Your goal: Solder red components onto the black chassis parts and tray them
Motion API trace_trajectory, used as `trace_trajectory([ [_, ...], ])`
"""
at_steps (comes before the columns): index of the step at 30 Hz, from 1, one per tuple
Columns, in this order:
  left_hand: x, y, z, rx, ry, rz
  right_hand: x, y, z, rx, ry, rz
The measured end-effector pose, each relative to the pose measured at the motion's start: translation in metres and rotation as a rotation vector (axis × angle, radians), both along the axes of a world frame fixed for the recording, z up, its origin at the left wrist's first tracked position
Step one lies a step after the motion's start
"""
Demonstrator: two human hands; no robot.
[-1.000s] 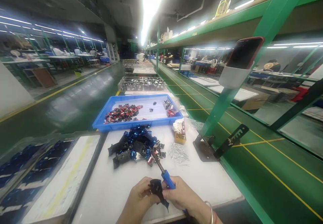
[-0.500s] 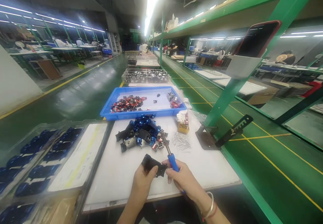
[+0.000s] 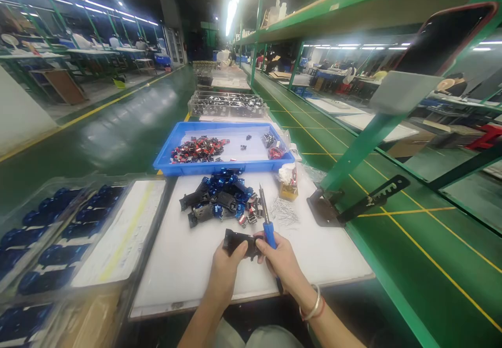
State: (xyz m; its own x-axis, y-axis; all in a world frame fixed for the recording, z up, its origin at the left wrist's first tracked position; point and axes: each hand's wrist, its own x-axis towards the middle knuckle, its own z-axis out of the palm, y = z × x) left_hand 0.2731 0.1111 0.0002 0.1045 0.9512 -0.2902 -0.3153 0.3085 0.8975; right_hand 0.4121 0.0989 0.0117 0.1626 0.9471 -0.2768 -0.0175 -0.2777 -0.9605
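My left hand [image 3: 225, 264] grips a black plastic part [image 3: 237, 243], long and flat, with its thumb on top. My right hand [image 3: 284, 262] is closed around the blue handle of a tool [image 3: 269, 229] with a long, slim metal end pointing away from me; its exact kind is unclear. The right thumb and fingertips also meet at the right end of the black part, where a small dark piece is partly hidden. Just beyond my hands lies a heap of black and blue plastic parts [image 3: 219, 199], with small red-and-silver pieces [image 3: 251, 212] at its right edge.
A blue tray [image 3: 196, 169] holds red-and-black pieces and small bags. Thin silver pins [image 3: 284, 212] lie near a yellow box [image 3: 288, 188]. Clear trays of blue parts [image 3: 58, 254] stand left. A green post [image 3: 353, 154] with a phone [image 3: 443, 39] and black bracket [image 3: 325, 209] rises right.
My right hand has shifted slightly up, its fingertips now at the end of the black part. The tool stands more upright. The view has turned slightly, so the post appears farther right.
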Motion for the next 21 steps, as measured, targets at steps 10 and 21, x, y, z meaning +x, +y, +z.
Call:
trace_trajectory([
  [10,-0.004,0.015,0.009,-0.097,-0.065,-0.113,0.020,0.008,0.022,-0.056,-0.094,0.049],
  [21,-0.006,0.023,-0.006,-0.006,-0.011,-0.238,0.036,0.021,0.016,0.027,-0.266,0.192],
])
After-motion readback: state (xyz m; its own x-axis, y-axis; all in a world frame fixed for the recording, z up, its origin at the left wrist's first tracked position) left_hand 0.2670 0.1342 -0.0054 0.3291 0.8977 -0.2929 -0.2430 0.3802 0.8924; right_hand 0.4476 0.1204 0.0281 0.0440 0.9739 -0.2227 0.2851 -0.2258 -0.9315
